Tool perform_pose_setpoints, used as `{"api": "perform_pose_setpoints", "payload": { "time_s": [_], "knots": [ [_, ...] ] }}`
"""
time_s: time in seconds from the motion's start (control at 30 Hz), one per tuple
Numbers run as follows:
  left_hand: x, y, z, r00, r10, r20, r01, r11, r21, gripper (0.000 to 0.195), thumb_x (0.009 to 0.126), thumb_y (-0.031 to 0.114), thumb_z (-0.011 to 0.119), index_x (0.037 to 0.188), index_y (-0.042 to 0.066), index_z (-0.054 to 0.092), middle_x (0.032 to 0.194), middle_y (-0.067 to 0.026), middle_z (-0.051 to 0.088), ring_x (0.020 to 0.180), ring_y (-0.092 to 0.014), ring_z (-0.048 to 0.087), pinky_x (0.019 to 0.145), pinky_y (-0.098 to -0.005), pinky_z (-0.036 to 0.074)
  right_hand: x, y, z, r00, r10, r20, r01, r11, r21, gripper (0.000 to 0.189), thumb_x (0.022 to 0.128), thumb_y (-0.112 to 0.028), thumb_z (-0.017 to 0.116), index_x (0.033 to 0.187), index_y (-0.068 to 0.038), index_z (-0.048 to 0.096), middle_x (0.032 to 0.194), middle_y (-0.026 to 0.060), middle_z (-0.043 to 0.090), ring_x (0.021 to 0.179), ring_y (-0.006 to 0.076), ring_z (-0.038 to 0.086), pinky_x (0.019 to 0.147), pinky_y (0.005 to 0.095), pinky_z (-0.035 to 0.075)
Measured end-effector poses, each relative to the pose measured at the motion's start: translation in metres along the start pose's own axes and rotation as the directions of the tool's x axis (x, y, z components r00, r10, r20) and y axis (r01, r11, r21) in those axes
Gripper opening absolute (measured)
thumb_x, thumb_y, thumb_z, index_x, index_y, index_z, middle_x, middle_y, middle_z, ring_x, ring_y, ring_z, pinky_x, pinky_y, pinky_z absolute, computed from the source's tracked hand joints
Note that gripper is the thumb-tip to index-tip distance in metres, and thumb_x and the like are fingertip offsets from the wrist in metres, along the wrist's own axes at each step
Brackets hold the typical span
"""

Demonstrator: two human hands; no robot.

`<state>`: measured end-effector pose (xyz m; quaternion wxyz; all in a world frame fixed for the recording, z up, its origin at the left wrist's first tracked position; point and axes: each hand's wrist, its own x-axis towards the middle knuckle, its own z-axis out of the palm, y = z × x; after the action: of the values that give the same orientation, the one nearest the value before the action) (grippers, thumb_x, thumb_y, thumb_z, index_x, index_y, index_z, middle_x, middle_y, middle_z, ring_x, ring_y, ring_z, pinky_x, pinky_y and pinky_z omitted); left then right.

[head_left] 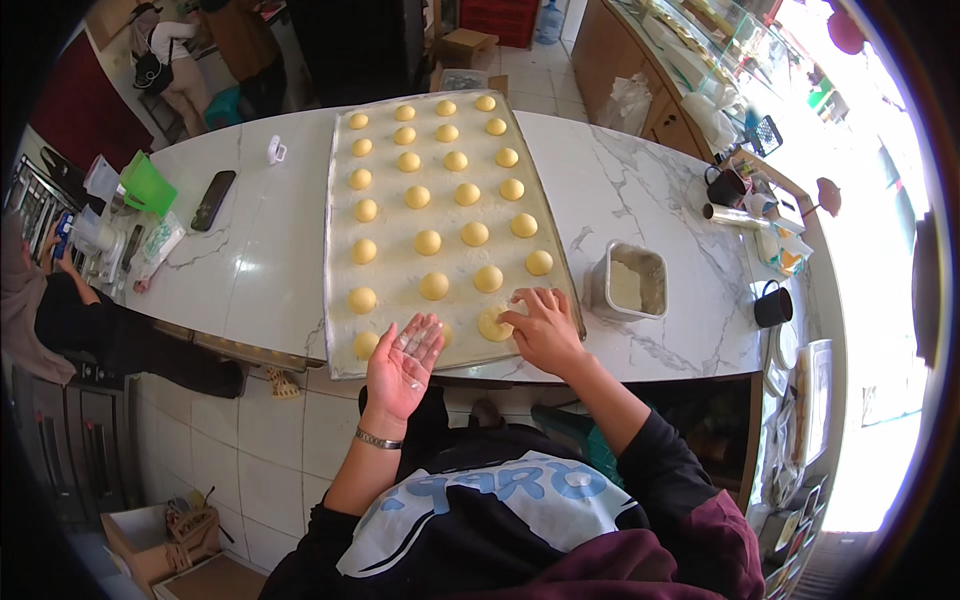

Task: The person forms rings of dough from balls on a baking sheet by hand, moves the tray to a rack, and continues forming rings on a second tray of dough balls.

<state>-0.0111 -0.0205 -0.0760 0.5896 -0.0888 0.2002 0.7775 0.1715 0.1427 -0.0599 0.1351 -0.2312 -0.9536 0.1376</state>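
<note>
A large metal baking tray (397, 247), dusted with flour, lies before me and bears several rows of round yellow dough balls (434, 286). My right hand (544, 330) is over the tray's near right corner, its fingers curled down at a flattened dough piece (493, 323) and touching its edge. Above the near edge, my left hand (409, 367) is turned palm up with fingers spread, white flour on its skin and nothing in it. It partly hides one dough ball. Right of the tray stands a square metal tin (628, 281) with flour inside.
The marble-patterned table (277, 225) also holds a phone (214, 200), a green plastic jug (147, 183), dark mugs (773, 305) and a cling film roll (735, 216). One person (97, 322) stands at the left end; two others are at the back left.
</note>
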Motion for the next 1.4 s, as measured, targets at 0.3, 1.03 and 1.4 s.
{"api": "perform_pose_setpoints", "payload": {
  "time_s": [0.3, 1.03, 1.4],
  "knots": [
    [-0.003, -0.008, -0.003, 0.999, -0.023, -0.024, 0.024, 0.999, 0.049, 0.038, 0.094, 0.027, 0.042, 0.114, -0.004, 0.050, 0.117, -0.0166, 0.056, 0.114, -0.028, 0.051, 0.101, -0.0392, 0.039, 0.004, -0.002, 0.005, 0.994, -0.085, 0.063, 0.096, 0.976, -0.195, 0.021, 0.075, -0.022, 0.059, 0.095, -0.015, 0.063, 0.116, 0.0053, 0.047, 0.112, 0.0205, 0.040, 0.093, 0.0441, 0.028],
    [0.010, -0.051, 0.025, 0.978, 0.201, -0.049, -0.148, 0.846, 0.512, 0.019, 0.086, 0.018, 0.062, 0.097, 0.002, 0.060, 0.086, -0.0019, 0.060, 0.073, -0.009, 0.056, 0.065, -0.0246, 0.045, 0.005, -0.067, -0.012, 0.973, -0.083, -0.214, 0.079, 0.996, -0.028, 0.037, 0.068, -0.017, 0.066, 0.102, -0.009, 0.056, 0.120, 0.0115, 0.044, 0.114, 0.0302, 0.038, 0.093, 0.0451, 0.026],
    [0.006, -0.036, 0.032, 0.959, 0.212, 0.186, -0.272, 0.523, 0.808, 0.032, 0.085, 0.023, 0.063, 0.104, -0.003, 0.058, 0.094, -0.0054, 0.063, 0.085, -0.010, 0.058, 0.077, -0.0237, 0.046, 0.012, -0.058, -0.009, 0.982, 0.186, -0.029, -0.067, 0.490, 0.869, 0.031, 0.076, 0.004, 0.059, 0.106, -0.002, 0.054, 0.109, 0.0168, 0.058, 0.103, 0.0261, 0.058, 0.083, 0.0330, 0.049]
  ]
}}
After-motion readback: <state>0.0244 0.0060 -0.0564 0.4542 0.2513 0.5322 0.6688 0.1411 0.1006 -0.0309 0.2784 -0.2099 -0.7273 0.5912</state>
